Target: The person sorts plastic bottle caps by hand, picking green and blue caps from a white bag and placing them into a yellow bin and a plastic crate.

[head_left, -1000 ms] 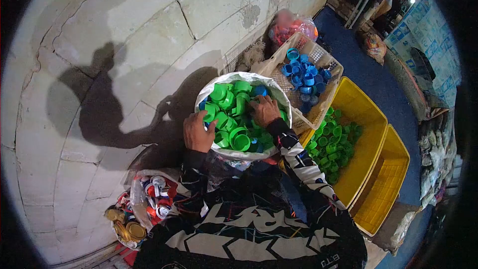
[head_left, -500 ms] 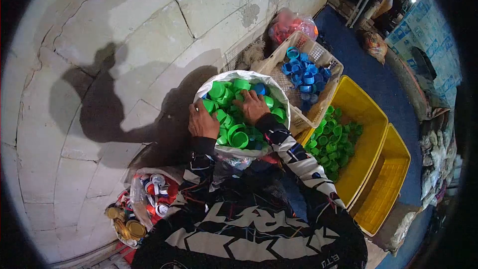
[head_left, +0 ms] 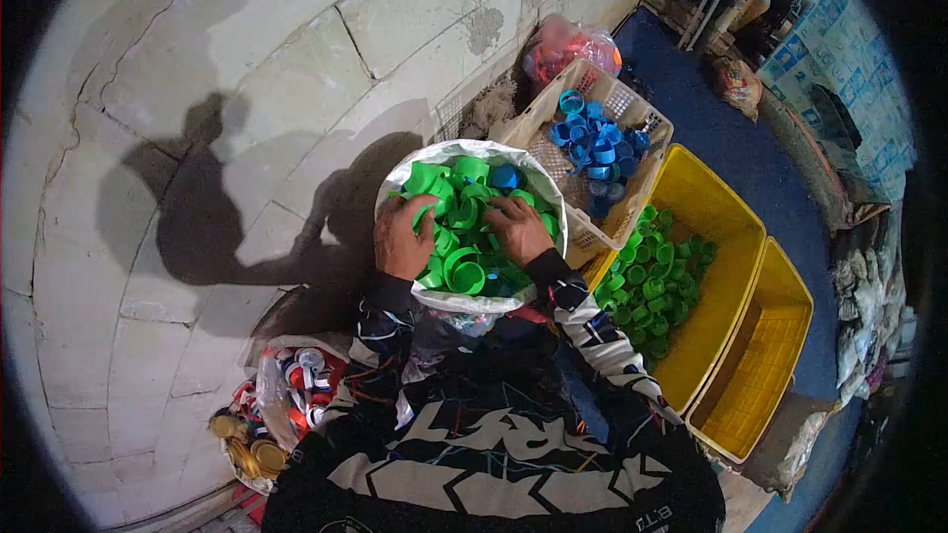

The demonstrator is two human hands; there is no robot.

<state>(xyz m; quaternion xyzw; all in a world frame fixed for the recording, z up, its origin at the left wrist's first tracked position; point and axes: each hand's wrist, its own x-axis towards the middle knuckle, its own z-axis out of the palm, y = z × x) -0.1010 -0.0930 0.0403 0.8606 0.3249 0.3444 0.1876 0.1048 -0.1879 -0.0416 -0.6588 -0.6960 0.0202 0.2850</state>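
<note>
A white sack (head_left: 397,164) with a rolled rim is full of green caps (head_left: 464,271). A blue cap (head_left: 506,177) shows near its far side. My left hand (head_left: 403,237) is over the left part of the sack, fingers curled at a green cap; whether it grips the cap is hard to tell. On the right side of the sack my right hand (head_left: 517,229) rests on the caps with bent fingers, their tips partly hidden among the green pieces.
Right of the sack are a cream crate (head_left: 640,107) with blue caps, a yellow crate (head_left: 729,281) with green caps and another yellow crate (head_left: 758,375). A bag of mixed lids (head_left: 281,390) sits lower left, beside the wall (head_left: 178,355). A pink bag (head_left: 573,47) lies behind.
My right hand has moved slightly right and down, away from the blue cap. My left hand has turned, with its fingers now curled more inward over the caps.
</note>
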